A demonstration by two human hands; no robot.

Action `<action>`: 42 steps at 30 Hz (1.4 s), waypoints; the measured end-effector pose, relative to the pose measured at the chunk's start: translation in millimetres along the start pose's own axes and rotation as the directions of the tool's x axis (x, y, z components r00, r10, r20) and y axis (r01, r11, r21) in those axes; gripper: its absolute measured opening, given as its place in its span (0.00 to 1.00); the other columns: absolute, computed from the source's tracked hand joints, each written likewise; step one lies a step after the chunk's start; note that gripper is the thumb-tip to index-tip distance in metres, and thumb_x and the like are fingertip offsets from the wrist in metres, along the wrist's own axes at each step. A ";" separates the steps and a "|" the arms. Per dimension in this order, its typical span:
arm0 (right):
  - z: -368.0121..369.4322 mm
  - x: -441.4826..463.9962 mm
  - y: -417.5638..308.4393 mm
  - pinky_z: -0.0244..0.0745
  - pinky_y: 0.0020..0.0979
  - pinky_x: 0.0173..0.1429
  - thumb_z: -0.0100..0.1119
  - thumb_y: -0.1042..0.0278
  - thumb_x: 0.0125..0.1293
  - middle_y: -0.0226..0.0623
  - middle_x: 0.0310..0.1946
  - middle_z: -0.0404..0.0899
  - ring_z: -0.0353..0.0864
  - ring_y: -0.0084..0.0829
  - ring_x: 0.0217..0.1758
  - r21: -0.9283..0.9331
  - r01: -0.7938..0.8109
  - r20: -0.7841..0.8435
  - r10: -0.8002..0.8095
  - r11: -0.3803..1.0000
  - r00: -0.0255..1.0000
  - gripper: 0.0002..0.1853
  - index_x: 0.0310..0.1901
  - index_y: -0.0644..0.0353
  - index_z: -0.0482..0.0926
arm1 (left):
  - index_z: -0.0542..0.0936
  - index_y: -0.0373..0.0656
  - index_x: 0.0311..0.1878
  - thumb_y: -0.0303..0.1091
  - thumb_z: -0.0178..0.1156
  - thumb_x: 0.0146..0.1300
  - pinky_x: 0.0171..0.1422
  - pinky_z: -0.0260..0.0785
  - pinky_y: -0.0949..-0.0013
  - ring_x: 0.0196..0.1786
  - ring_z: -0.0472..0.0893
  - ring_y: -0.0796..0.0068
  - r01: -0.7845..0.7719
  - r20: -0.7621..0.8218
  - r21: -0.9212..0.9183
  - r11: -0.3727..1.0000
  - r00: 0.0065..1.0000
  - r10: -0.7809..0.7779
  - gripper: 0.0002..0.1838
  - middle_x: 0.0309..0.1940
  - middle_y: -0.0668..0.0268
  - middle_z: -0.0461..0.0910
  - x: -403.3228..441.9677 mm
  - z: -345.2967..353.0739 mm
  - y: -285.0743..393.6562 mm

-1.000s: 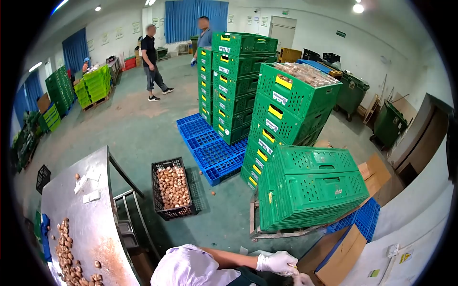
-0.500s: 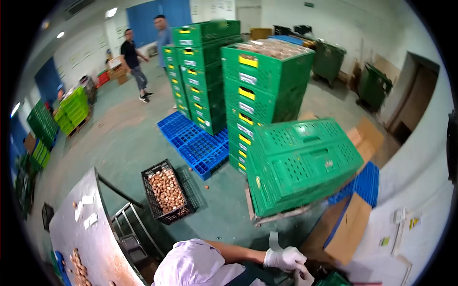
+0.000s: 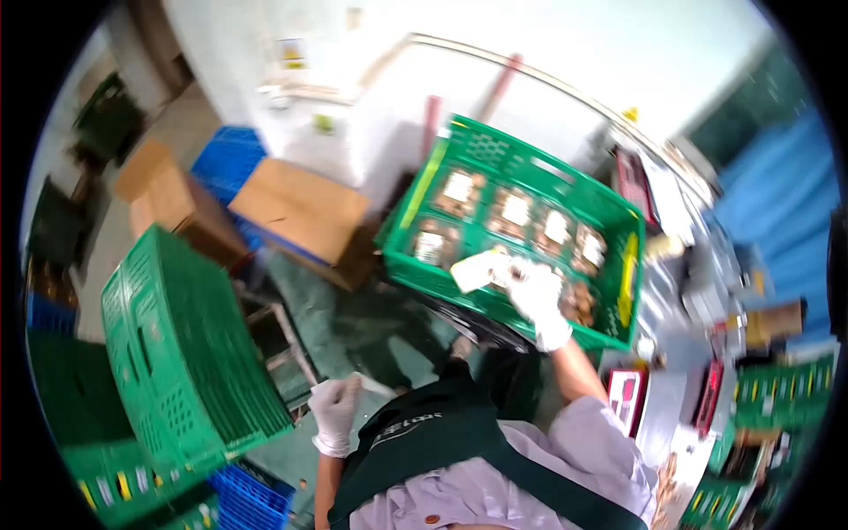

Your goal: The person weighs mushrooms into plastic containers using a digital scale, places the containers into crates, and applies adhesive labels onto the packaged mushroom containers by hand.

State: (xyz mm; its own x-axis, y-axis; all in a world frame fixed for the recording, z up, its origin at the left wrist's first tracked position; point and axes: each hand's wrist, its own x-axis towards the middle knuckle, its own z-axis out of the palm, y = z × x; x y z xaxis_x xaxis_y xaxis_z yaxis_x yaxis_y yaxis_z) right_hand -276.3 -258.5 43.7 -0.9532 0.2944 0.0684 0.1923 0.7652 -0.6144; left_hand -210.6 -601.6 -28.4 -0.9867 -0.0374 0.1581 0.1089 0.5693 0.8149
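Mushroom packs (image 3: 511, 212) lie in the green crate (image 3: 503, 147); above them the right hand (image 3: 535, 296) meets a pale card (image 3: 473, 272), blur hiding whether its fingers pinch. The left hand's (image 3: 335, 413) fingers are curled, grip unclear. Packs are probably light, slick and easily bruised, best held by opposite sides; the card, thin and bendable, by an edge

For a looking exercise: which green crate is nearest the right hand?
The open crate of labelled packs: the right hand is over it, while other green crates stand farther off.
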 end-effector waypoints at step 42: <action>-170.7 -140.7 353.5 0.75 0.37 0.36 0.61 0.43 0.50 0.43 0.27 0.80 0.81 0.40 0.31 -0.357 -0.845 -0.463 0.710 0.399 0.531 0.23 0.35 0.56 0.80 | 0.76 0.44 0.47 0.35 0.63 0.54 0.41 0.70 0.63 0.38 0.79 0.58 -0.467 0.943 -0.220 0.856 0.123 0.310 0.17 0.34 0.59 0.80 121.7 268.0 244.7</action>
State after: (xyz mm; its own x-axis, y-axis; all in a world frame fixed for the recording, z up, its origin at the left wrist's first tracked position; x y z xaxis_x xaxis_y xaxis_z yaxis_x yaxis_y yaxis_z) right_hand -34.5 68.2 -49.0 -0.2614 0.9646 -0.0360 0.9652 0.2607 -0.0223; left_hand -336.3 -246.8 40.8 -0.2013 0.9461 -0.2538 0.5806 0.3239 0.7470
